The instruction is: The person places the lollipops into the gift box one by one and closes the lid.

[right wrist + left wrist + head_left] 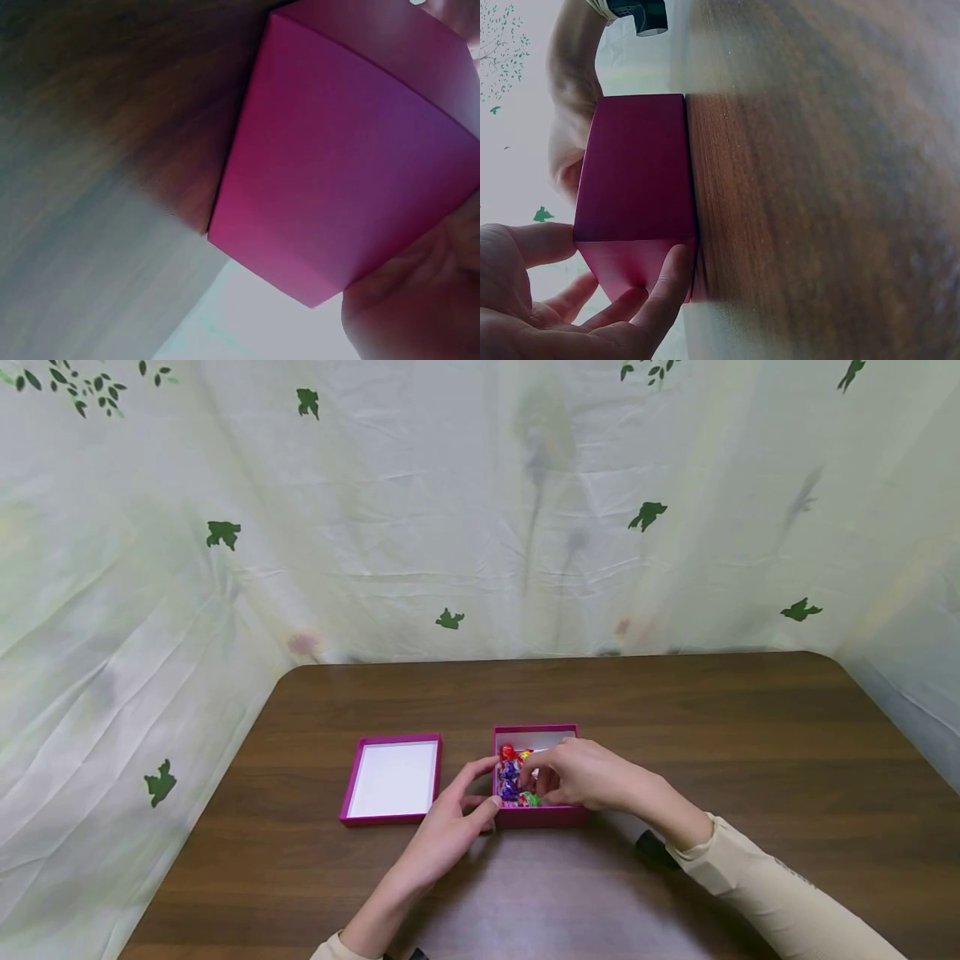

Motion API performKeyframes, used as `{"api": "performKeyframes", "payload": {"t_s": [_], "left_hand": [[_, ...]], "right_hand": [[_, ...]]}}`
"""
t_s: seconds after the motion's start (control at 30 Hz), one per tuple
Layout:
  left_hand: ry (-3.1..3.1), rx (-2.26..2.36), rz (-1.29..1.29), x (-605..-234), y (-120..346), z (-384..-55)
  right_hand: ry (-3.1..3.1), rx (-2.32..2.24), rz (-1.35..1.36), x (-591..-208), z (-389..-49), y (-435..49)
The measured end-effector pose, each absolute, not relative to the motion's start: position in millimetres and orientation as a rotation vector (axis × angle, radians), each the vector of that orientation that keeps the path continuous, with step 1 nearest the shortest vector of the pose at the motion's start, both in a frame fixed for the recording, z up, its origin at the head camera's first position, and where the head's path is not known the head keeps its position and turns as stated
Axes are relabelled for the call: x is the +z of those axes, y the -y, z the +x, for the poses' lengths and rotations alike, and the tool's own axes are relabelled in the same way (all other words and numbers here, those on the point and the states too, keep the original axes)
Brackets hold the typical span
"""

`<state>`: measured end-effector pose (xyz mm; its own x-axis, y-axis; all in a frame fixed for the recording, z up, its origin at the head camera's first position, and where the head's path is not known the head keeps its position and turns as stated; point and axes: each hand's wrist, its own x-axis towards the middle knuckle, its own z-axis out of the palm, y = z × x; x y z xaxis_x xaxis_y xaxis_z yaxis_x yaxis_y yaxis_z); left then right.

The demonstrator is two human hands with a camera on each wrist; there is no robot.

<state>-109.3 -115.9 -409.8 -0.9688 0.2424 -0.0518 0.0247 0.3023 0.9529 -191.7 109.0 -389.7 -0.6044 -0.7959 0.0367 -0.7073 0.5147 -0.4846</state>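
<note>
A magenta box (543, 817) with a white inside stands on the table, holding several wrapped candies (508, 781) in red, purple, yellow and green along its left part. My left hand (447, 827) touches the box's left side. In the left wrist view, its fairly straight fingers (669, 281) lie against the wall, with the thumb by the top edge. My right hand (581, 774) reaches into the box from the right, fingers bent down beside the candies. Its fingertips are partly hidden, so whether they pinch a candy does not show. The right wrist view shows the box's outer wall (345, 165).
Left of the box lies a matching magenta lid (393, 777), white inside facing up. Both stand on a brown wooden table (712, 718). Behind and beside it hangs a pale curtain (390, 527) with green leaf shapes.
</note>
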Motion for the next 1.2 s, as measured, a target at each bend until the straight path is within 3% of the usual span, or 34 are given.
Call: {"api": "performKeyframes", "payload": {"t_s": [0.67, 1.2], "left_hand": [[-2.343, 1.770, 0.248, -408.2, 115.9, -109.6], [-2.364, 1.735, 0.231, -410.3, 116.4, -110.0]], "right_hand": [[-2.559, -0.666, -1.293, -389.2, -191.8, -109.6], [-2.392, -1.027, -1.257, -391.9, -196.2, -117.6]]}}
